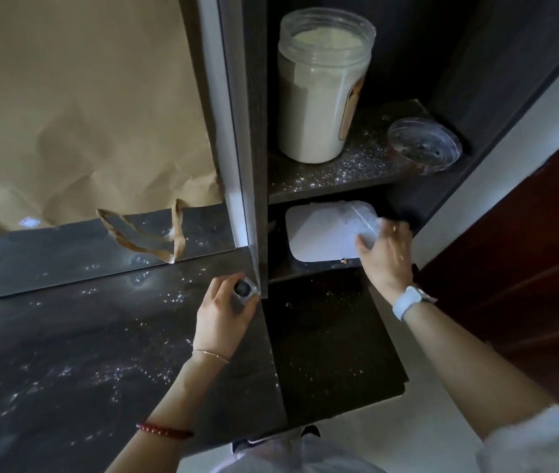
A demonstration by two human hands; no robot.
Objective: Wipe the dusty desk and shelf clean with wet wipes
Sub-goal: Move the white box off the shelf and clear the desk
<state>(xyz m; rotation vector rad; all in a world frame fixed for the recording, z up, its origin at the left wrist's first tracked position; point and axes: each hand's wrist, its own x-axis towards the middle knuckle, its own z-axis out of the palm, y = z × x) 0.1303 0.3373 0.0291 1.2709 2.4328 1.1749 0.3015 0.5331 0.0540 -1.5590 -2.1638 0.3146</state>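
Observation:
The dark desk [76, 339] is speckled with white dust. To its right stands a dark shelf unit with a dusty upper shelf [332, 175] and a lower compartment. In that lower compartment lies a white wet-wipes pack [322, 233]. My right hand [385, 249] reaches in and pinches a wipe at the pack's right end. My left hand [226, 312] rests by the shelf's upright and grips a small dark round object [244, 291] wrapped in clear film.
A tall clear jar of pale powder [319, 93] and a clear plastic lid [423, 146] sit on the upper shelf. A brown paper bag [76, 107] with handles leans behind the desk. A dark red door [523, 274] is at the right.

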